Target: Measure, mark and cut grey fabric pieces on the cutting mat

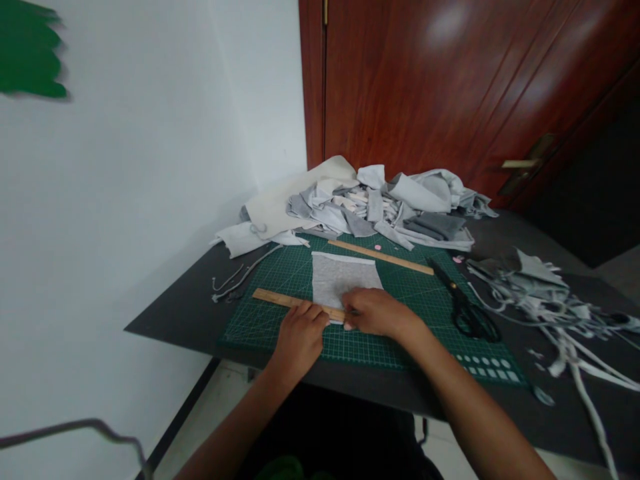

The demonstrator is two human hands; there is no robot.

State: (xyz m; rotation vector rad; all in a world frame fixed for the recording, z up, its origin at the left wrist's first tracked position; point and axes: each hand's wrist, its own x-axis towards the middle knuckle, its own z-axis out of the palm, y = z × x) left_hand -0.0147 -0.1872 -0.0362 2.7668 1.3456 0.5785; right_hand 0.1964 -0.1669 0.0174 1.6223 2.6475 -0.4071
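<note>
A piece of light grey fabric lies on a green cutting mat, its top edge showing a white strip. Across its lower edge runs a wooden ruler. My left hand has its fingers curled together over the ruler and the fabric's bottom edge. Close beside it, my right hand is closed in a pinch at the fabric's lower right edge, by the ruler's end. The right fingertips are partly hidden. A second wooden ruler lies above the fabric, apart from both hands.
Black-handled scissors lie on the mat's right side. Grey and white fabric scraps are heaped at the back of the black table. A tangle of fabric strips lies at right. Thin cords lie left. A wall and a door border the table.
</note>
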